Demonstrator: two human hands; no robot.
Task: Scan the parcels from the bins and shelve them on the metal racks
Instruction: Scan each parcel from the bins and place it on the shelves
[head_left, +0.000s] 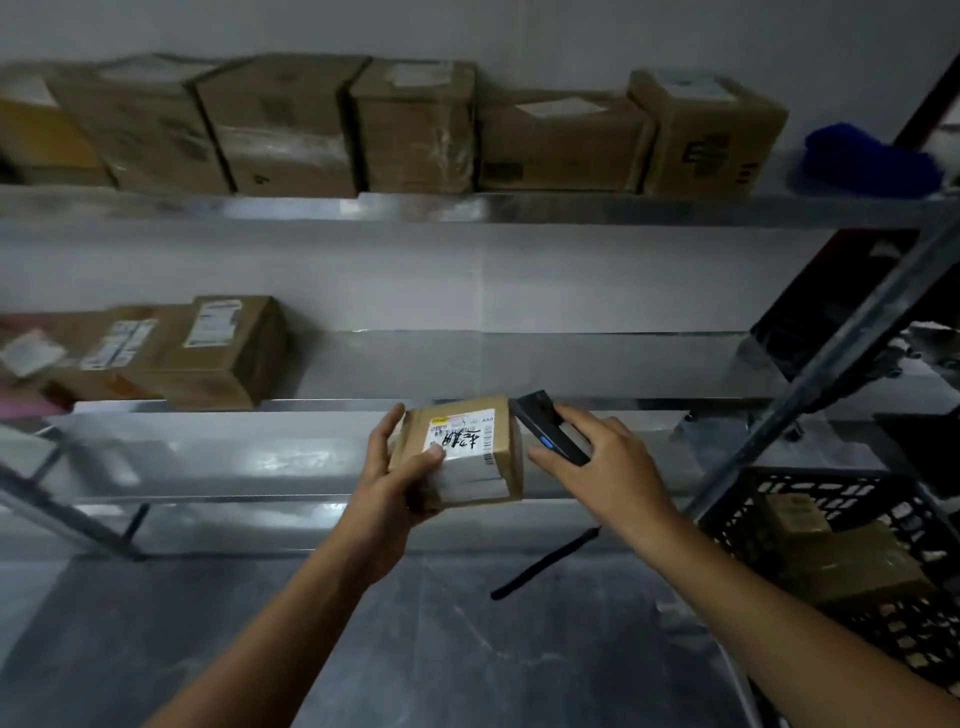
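I am looking forward and down at a metal rack, with both hands raised before its near edge. The left hand (400, 478) grips a small cardboard parcel (498, 467) from its left side, the thumb lying over the top and the label (460, 436) facing up. The right hand (608, 467) is closed round a dark handheld scanner (545, 426), whose front end sits just beside the parcel's top right edge. A black wrist strap (545, 564) hangs below it.

The step in hand looks like the scan. To do it well I would tilt the label squarely toward the scanner and keep the thumb off the printed bars at the label's right edge. I would also draw the scanner back a little, so it takes in the code rather than the box corner. The view is dim and blurred, and I cannot read the code.

Beyond the hands, the middle shelf (545, 364) carries brown boxes (223, 353) at its left end; the stretch to their right seems the likely spot. A row of larger boxes (415, 130) lines the top shelf, with a blue object (867, 156) at the right. Near right, a black lattice bin (810, 491) holds more parcels (852, 561). A slanted rack post (831, 364) stands between bin and shelf, and I would steer round it.
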